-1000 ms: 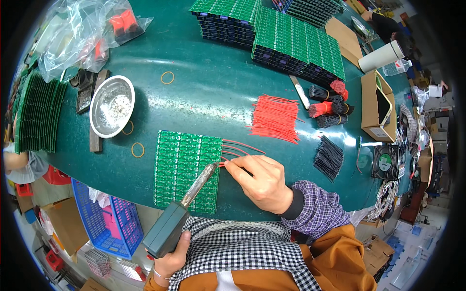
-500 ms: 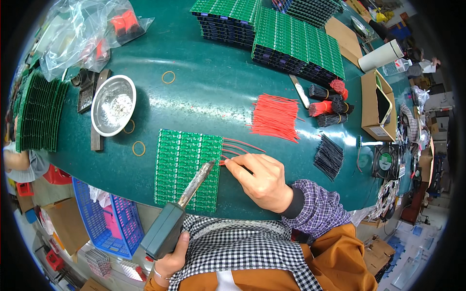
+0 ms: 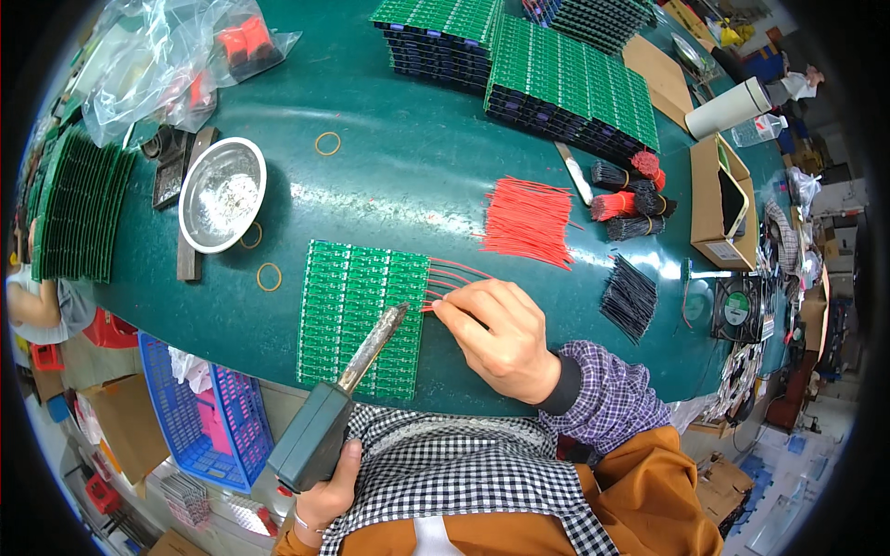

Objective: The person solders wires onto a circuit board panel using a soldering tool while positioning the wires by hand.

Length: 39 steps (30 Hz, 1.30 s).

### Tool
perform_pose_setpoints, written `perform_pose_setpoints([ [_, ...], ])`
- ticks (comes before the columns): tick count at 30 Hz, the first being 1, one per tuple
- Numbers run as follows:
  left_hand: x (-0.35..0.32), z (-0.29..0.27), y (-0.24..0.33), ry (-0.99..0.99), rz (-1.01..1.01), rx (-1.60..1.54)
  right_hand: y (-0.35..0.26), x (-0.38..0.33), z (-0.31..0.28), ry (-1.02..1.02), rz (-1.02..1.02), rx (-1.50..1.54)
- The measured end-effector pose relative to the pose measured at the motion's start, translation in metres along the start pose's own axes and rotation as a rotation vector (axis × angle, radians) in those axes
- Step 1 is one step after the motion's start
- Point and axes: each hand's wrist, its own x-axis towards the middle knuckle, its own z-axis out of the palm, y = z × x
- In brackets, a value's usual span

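Green table [image 3: 408,157] fills most of the view; circuit panel [image 3: 348,310] lies flat at its near edge, left of the right hand, wider parts row across, longer side running near to far. Soldering iron [image 3: 320,431] slants in from near left to far right, metal shaft crossing above the panel, tip by the panel's right edge. Left hand [image 3: 329,496] is wrapped round the handle's near end, thumb on top, other fingers mostly hidden. Right hand [image 3: 501,338] sits just off the panel's right edge, thumb and forefinger pinched on a red wire [image 3: 429,308]. That's the relation that matters: wire's long axis runs left-right, its left end at the panel edge, iron tip just left of it, fingertips just right. Right hand is the nearer one to the joint; left reaches it only through the iron. Can't tell whether tip touches metal or hangs just above. More red wires [image 3: 454,270] stick out right from the same edge, farther up, partly behind the right hand. Loose red pile [image 3: 528,222] is far right of the panel, black pile [image 3: 629,298] right of that. Markings: cardboard box [image 3: 718,246] at right has small print, too fine to make out; fan [image 3: 737,306] nearer has a round green label; panel print too small to read.
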Motion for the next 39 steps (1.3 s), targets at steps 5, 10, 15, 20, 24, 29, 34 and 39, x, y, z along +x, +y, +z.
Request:
perform_pose_setpoints([
  [5,0.001,0.0,-0.001,0.004,0.046,0.046,-0.002,-0.009,0.001,-0.022,0.004,0.056],
  [10,0.002,0.0,-0.002,0.012,0.123,0.129,-0.002,-0.009,0.001,-0.053,0.011,0.055],
  [15,0.004,0.002,0.0,0.005,0.103,0.092,-0.001,-0.011,0.002,-0.058,0.011,0.039],
  [20,0.005,0.003,-0.003,0.01,0.189,0.169,-0.001,-0.011,0.001,-0.071,0.011,0.041],
  [24,0.006,0.003,-0.003,0.007,0.243,0.238,0.0,-0.014,0.002,-0.09,-0.008,0.028],
  [29,0.009,0.001,-0.007,-0.018,0.155,0.195,0.0,-0.015,0.003,-0.098,-0.005,0.028],
  [34,0.007,-0.001,-0.006,-0.017,0.161,0.211,0.0,-0.014,0.002,-0.093,-0.003,0.024],
  [39,-0.003,-0.006,-0.016,-0.023,0.175,0.068,-0.001,-0.013,0.002,-0.094,0.002,0.026],
])
